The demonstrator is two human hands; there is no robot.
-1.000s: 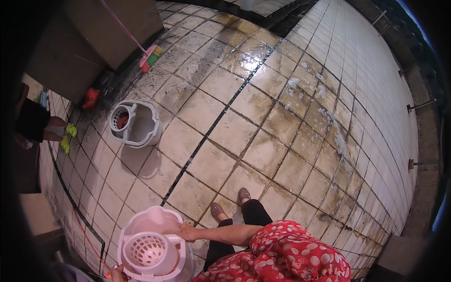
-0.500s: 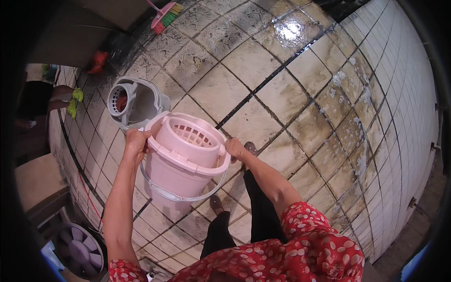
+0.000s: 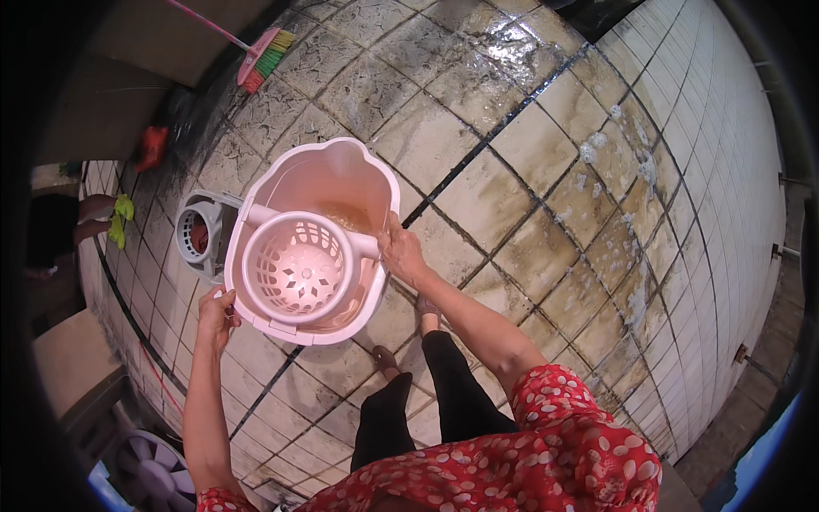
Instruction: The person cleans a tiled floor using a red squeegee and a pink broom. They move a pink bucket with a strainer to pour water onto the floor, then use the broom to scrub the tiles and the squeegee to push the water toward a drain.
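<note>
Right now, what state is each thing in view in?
Pink mop bucket: held up off the floor, murky water inside.
Wringer basket: seated in the bucket, empty.
Left hand: gripping the bucket's near rim.
Right hand: gripping the bucket's side.
Grey mop bucket: standing on the floor, partly hidden.
Broom: lying on the floor.
Tiled floor: wet, stained, foamy patches.

Pale pink mop bucket (image 3: 328,183); red white-dotted dress (image 3: 529,465); pink-green broom (image 3: 266,58).

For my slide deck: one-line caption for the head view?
Both hands, left hand and right hand, lift a pink plastic mop bucket with basket wringer above wet tiled floor.
</note>
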